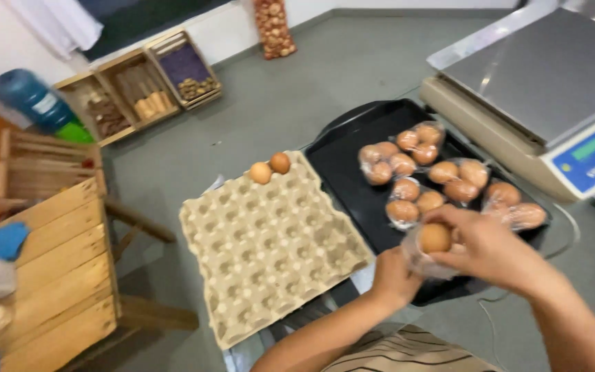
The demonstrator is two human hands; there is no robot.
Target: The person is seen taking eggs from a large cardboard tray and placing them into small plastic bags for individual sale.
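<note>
Bagging: an egg [435, 238] sits at the mouth of a clear plastic bag [427, 260], held between both hands over the near edge of the black tray [342, 162].
Right hand [494, 248]: fingers curled round the egg and the bag's rim, gripping from above.
Left hand [392, 275]: closed on the bag's lower side, cupping it from below.
Step, my read: an egg going into the bag; I can't tell whether others are already inside.
Next move calls for: a loose right grip so the shell doesn't crack, left hand keeping the mouth open and the bottom supported.
Tray contents: several filled bags of brown eggs [442, 176], lying close together, some touching.
Egg carton [266, 241]: big grey pulp flat just left of the tray, nearly bare, two loose eggs [270, 167] at its far edge.
Scale [552, 89]: flat steel platter, beige body, blue display panel, right of the tray, nothing on it.
Further out: slatted wooden table [56, 269] at left, wooden crates [139, 86] along the far wall, blue water jug [32, 100], mesh sack [273, 27] of produce.
Floor: grey.
</note>
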